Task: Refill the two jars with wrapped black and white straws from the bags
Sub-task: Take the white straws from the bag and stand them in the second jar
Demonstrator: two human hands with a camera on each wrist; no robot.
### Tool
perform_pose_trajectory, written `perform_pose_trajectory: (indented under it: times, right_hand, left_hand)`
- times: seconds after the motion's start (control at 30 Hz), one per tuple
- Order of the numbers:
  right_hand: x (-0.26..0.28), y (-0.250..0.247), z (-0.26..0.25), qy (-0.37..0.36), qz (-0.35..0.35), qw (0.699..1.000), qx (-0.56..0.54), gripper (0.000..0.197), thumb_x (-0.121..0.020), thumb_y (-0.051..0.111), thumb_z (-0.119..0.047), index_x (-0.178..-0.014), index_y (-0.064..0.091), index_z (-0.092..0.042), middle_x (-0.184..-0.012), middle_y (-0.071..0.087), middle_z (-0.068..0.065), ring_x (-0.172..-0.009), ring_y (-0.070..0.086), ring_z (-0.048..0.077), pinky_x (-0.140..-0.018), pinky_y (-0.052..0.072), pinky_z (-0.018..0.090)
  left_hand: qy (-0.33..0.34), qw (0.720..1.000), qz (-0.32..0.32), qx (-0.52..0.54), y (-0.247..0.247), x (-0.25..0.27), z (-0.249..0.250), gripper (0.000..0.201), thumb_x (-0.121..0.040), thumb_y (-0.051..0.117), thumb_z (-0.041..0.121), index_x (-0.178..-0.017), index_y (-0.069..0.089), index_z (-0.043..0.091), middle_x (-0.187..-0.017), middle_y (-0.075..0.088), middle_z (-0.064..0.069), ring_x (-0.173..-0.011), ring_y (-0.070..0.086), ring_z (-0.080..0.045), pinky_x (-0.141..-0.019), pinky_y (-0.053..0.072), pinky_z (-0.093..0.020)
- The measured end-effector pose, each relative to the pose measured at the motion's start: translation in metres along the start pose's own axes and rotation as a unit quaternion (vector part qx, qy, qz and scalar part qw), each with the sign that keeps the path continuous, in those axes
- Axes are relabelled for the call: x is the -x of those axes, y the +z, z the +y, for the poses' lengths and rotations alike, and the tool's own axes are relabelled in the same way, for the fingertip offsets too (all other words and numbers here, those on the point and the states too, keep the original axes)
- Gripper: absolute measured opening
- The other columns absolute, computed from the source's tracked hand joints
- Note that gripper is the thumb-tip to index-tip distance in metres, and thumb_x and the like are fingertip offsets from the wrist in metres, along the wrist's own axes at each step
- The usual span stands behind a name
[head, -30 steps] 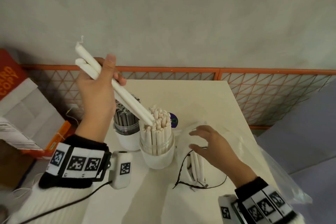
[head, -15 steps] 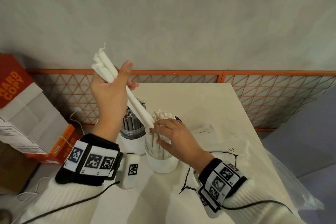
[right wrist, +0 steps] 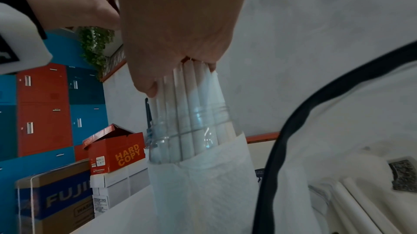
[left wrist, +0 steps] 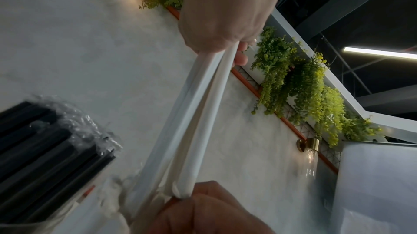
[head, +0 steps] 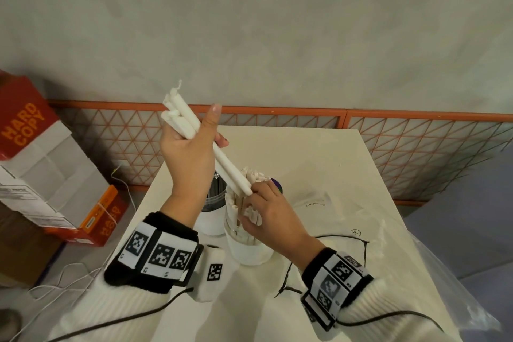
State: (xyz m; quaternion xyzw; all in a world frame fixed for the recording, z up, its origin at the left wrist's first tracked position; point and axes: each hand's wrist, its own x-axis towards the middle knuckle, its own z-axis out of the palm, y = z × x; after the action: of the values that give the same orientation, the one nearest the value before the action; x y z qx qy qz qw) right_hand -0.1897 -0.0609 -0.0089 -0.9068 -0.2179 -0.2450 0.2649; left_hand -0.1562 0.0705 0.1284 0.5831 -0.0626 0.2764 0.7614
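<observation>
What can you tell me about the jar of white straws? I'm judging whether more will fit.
The jar of white straws is clear glass with a threaded neck and white paper round its lower body. It stands upright on the table, packed with wrapped white straws standing above its rim. The right hand grips those tops.
</observation>
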Motion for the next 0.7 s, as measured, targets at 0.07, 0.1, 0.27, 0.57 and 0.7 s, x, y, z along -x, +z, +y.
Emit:
perform_pose_trajectory:
  times: [0.07, 0.1, 0.27, 0.57, 0.7]
  right_hand:
    - [0.002, 0.002, 0.001, 0.007, -0.001, 1.0, -0.008, 0.024, -0.08, 0.061, -0.031, -0.09, 0.066, -0.011, -0.099, 0.057, 0.004, -0.096, 0.052, 0.023, -0.087, 0.047, 0.03]
    - [0.003, 0.003, 0.002, 0.013, -0.002, 1.0, -0.015, 0.025, -0.079, 0.061, -0.032, -0.091, 0.066, -0.011, -0.1, 0.057, 0.004, -0.096, 0.052, 0.022, -0.087, 0.047, 0.028]
    - [0.004, 0.003, 0.009, 0.036, -0.015, 0.997, -0.068, 0.024, -0.074, 0.075, -0.026, -0.09, 0.065, -0.012, -0.106, 0.058, 0.003, -0.101, 0.055, 0.021, -0.087, 0.049, 0.03]
    - [0.003, 0.003, 0.011, 0.015, -0.007, 0.997, -0.078, 0.025, -0.071, 0.075, -0.023, -0.089, 0.063, -0.01, -0.104, 0.059, 0.005, -0.099, 0.056, 0.023, -0.087, 0.048, 0.031]
    - [0.003, 0.004, 0.012, 0.012, -0.015, 0.998, -0.068, 0.029, -0.074, 0.074, -0.026, -0.094, 0.064, -0.007, -0.107, 0.059, 0.006, -0.101, 0.055, 0.022, -0.089, 0.046, 0.028]
  left_hand:
    - [0.002, 1.0, -0.002, 0.002, -0.003, 0.001, 0.001, 0.027, -0.083, 0.071, 0.022, -0.078, 0.051, 0.005, -0.045, 0.056, 0.003, -0.043, 0.058, -0.014, -0.052, 0.05, -0.025]
    - [0.004, 1.0, -0.005, 0.002, -0.005, 0.001, 0.001, 0.027, -0.084, 0.07, 0.021, -0.072, 0.051, 0.007, -0.045, 0.056, 0.004, -0.043, 0.057, -0.013, -0.051, 0.05, -0.025]
    - [0.013, 1.0, -0.027, 0.006, -0.022, 0.0, -0.003, 0.033, -0.085, 0.067, 0.016, -0.055, 0.059, 0.027, -0.045, 0.056, 0.007, -0.042, 0.056, -0.012, -0.054, 0.051, -0.028]
    - [-0.039, 0.997, -0.043, 0.046, -0.028, -0.005, -0.002, 0.05, -0.089, 0.061, 0.011, -0.043, 0.059, 0.029, -0.04, 0.048, 0.009, -0.037, 0.048, -0.008, -0.048, 0.045, -0.023]
    - [-0.052, 0.994, -0.038, 0.094, -0.03, -0.011, 0.002, 0.038, -0.09, 0.061, 0.012, -0.056, 0.058, 0.028, -0.045, 0.048, 0.009, -0.039, 0.046, -0.007, -0.044, 0.043, -0.021]
